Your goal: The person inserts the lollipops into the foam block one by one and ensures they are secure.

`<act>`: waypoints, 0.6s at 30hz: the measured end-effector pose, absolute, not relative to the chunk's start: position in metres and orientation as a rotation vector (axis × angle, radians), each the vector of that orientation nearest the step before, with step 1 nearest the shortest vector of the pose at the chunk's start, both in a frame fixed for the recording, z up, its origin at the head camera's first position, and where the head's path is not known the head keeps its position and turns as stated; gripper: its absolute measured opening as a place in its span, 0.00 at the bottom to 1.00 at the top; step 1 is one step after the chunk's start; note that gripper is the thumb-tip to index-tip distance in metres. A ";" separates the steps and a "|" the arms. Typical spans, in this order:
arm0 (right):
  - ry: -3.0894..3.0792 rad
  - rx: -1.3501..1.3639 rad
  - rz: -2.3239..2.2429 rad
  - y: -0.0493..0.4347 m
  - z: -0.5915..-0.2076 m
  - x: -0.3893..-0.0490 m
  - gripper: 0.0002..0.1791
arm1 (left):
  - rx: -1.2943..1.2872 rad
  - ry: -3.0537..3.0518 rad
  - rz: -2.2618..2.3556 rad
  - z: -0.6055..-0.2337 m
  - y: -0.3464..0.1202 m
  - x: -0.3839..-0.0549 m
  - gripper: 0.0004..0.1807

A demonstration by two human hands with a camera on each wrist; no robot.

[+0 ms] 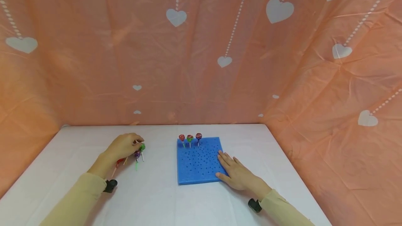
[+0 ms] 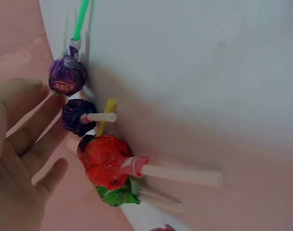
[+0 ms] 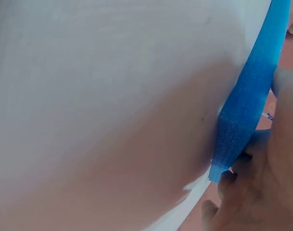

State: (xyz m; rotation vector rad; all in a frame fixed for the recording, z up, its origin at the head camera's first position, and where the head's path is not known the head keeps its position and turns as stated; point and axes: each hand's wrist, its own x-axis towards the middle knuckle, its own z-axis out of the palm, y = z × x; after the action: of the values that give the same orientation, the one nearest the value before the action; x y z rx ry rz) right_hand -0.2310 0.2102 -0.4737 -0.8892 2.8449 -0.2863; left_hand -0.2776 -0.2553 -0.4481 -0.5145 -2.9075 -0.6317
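Note:
My left hand (image 1: 124,145) reaches over a loose group of lollipops at the left of the table, its fingers loosely bent. In the left wrist view the fingers are spread beside a purple lollipop (image 2: 67,79) with a green stick, a dark blue one (image 2: 79,117), a red one (image 2: 107,161) and a green one (image 2: 116,195); no grip on any shows. My right hand (image 1: 235,174) rests flat on the right edge of a blue foam board (image 1: 191,172) dotted with small holes. Three wrapped lollipops (image 1: 190,138) stand upright along the board's far left edge.
A white cloth covers the table (image 1: 150,201). Orange sheeting (image 1: 201,90) with white hearts rises behind and on both sides. A black band piece (image 1: 110,186) sits at the left wrist, another (image 1: 254,205) at the right.

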 end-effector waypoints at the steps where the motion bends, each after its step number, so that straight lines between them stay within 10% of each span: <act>1: 2.844 -0.886 -0.290 0.210 -0.474 -0.231 0.43 | -0.526 -2.917 -0.625 -0.449 -0.255 -0.278 0.11; 18: 2.847 -0.868 -0.295 0.210 -0.474 -0.230 0.43 | -0.604 -2.935 -0.756 -0.456 -0.252 -0.285 0.09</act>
State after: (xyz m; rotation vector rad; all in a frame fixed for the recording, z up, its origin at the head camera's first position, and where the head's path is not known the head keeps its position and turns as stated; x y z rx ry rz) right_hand -0.2301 0.2102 -0.4739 -0.8681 2.8466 -0.2948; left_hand -0.2846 -0.2520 -0.4562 -0.6044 -2.9354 -0.7561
